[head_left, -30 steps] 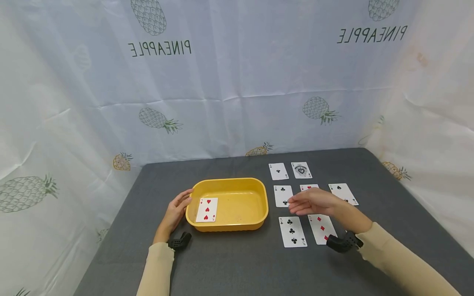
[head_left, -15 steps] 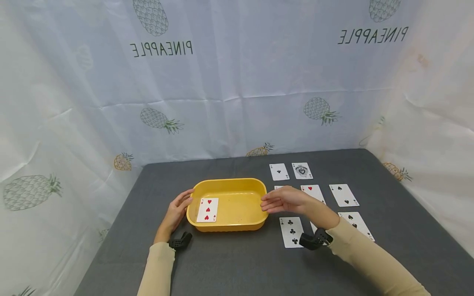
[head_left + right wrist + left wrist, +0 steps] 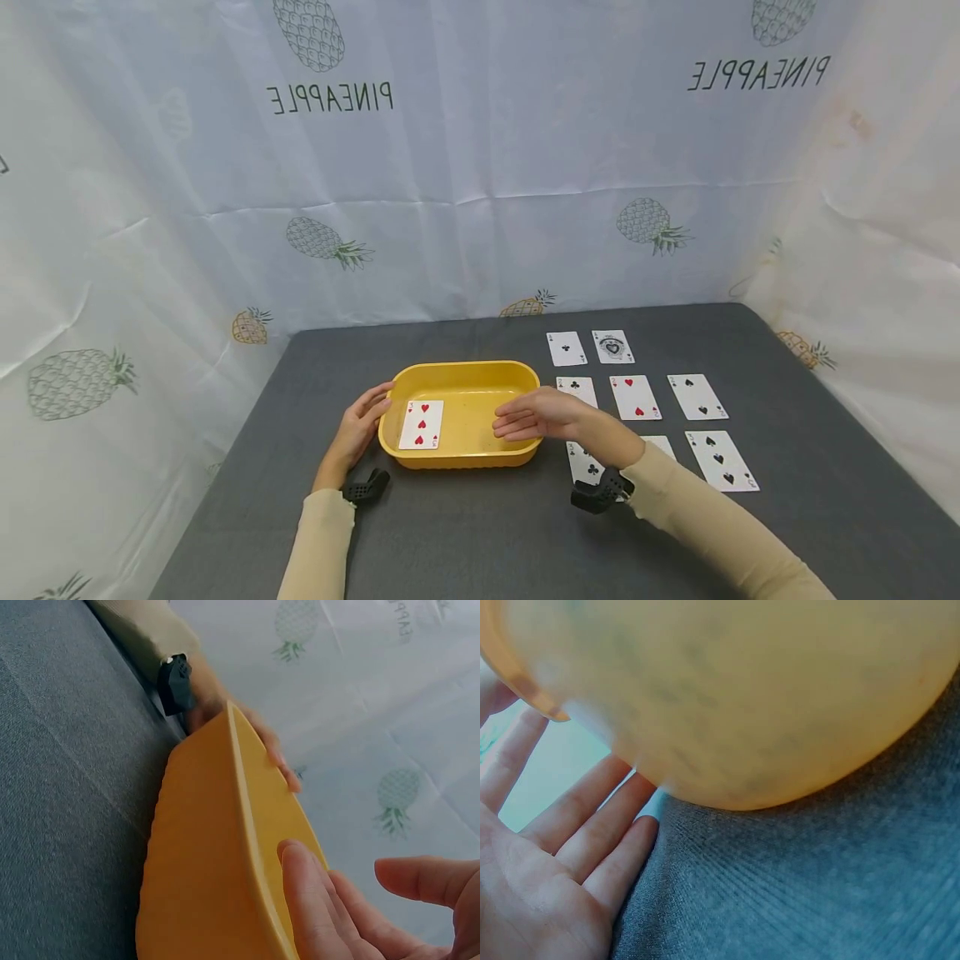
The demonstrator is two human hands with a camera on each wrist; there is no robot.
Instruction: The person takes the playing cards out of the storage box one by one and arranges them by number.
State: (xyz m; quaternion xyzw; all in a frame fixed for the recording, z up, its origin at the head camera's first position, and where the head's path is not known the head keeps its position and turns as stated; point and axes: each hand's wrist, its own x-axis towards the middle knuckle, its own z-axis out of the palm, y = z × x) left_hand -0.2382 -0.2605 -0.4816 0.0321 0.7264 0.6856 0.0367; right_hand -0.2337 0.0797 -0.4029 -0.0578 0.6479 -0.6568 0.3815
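Observation:
A yellow tray (image 3: 461,461) stands on the dark tabletop. A three of hearts (image 3: 421,425) lies face up in its left end. My left hand (image 3: 358,432) rests at the tray's left rim; in the left wrist view its straight fingers (image 3: 604,832) touch the outer wall. My right hand (image 3: 536,414) reaches over the tray's right rim with extended fingers. The right wrist view shows its thumb (image 3: 424,877) apart from the fingers and nothing between them. To the right, a two of clubs (image 3: 576,387) and a three of clubs (image 3: 583,468) are partly covered by the right hand and wrist.
Other face-up cards lie right of the tray: an ace of clubs (image 3: 566,348), an ornate ace (image 3: 612,346), a two of hearts (image 3: 635,397), a two of spades (image 3: 697,397) and a three of spades (image 3: 722,461). A pineapple-print curtain (image 3: 480,150) hangs behind the table.
My right hand has moved left from above the cards to over the tray's right side, uncovering the two of hearts and the three of spades. The left hand stays at the rim.

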